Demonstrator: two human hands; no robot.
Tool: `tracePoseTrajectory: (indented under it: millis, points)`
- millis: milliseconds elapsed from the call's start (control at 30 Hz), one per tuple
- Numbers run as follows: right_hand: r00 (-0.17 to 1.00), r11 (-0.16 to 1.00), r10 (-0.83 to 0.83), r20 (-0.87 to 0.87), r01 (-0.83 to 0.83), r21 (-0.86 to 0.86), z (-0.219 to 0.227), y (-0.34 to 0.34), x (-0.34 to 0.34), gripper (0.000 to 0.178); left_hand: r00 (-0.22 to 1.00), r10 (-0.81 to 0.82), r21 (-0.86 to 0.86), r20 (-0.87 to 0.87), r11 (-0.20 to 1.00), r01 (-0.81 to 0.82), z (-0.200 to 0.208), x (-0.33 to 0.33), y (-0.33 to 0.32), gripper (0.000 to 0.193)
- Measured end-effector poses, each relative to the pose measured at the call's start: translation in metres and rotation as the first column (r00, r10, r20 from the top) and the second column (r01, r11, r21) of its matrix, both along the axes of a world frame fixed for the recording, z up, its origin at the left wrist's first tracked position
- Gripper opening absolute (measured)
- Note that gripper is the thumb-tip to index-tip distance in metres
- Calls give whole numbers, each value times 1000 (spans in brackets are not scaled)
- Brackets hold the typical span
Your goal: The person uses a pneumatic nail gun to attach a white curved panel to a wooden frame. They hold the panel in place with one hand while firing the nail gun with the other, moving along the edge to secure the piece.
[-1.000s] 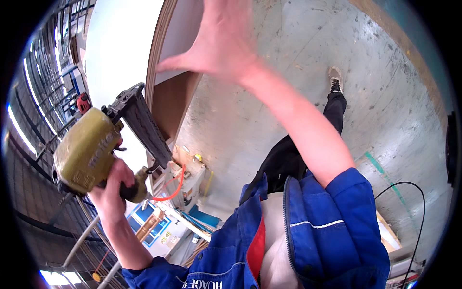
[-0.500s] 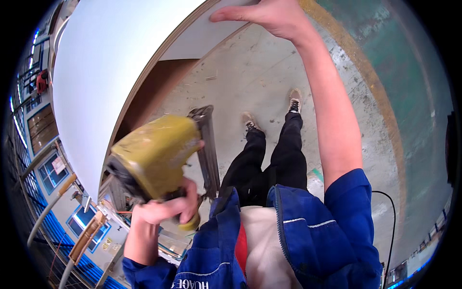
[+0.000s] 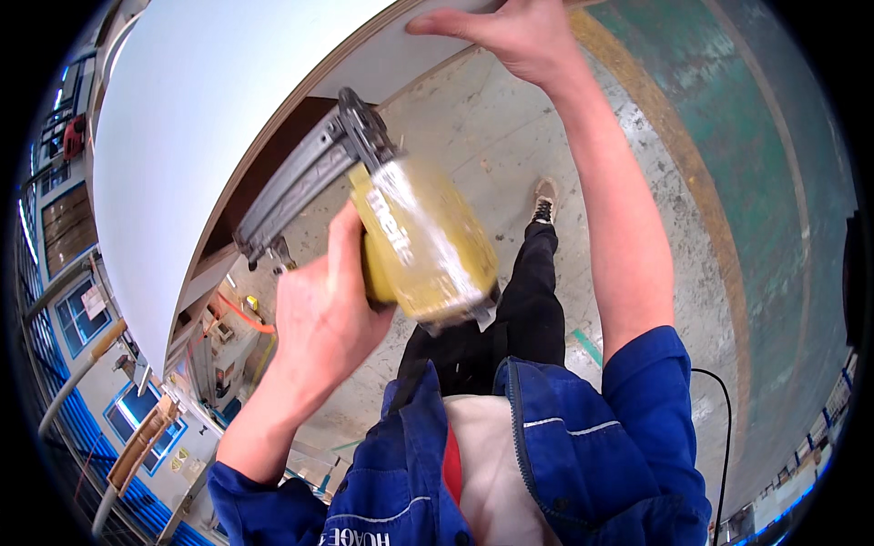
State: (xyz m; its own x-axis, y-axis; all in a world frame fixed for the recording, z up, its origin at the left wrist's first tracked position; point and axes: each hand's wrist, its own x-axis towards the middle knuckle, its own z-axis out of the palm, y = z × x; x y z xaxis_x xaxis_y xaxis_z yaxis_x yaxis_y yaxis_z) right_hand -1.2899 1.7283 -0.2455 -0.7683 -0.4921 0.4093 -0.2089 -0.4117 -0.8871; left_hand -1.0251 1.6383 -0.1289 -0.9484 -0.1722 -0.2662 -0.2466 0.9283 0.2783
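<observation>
My left hand (image 3: 332,309) is wrapped round the handle of a yellow nail gun (image 3: 428,237) with a dark grey magazine. The tool is raised beside the open side of a large white cabinet-like box, its nose (image 3: 364,123) up near the box's edge. The white top panel (image 3: 200,100) of the box has a bare wood edge. At the far end my right hand (image 3: 523,41) grips the box's white end panel (image 3: 401,55), thumb laid along it; its fingers are largely out of sight. Inside the box, a brown surface (image 3: 291,136) shows behind the magazine.
My feet stand on a stained grey floor (image 3: 446,118), one shoe (image 3: 544,196) showing. A yellow line (image 3: 678,136) borders a green floor area (image 3: 756,118) on the right. A black cable (image 3: 726,409) trails there. An orange hose (image 3: 246,314) hangs at the left, near cluttered workshop items.
The nail gun has swung up and turned, its nose now toward the box and its body farther right. My right hand has stayed at the panel.
</observation>
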Motion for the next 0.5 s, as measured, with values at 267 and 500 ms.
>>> tracePoseTrajectory:
  millis: [267,500]
  points:
    - [999,998,-46,-22,48,50,2,4,3,71,993,110,81,-39,991,-107,4,-7,5,72]
    - [993,995,-93,-73,96,40,-1,-1,0,72,988,155,171,18,973,-156,13,-5,9,75]
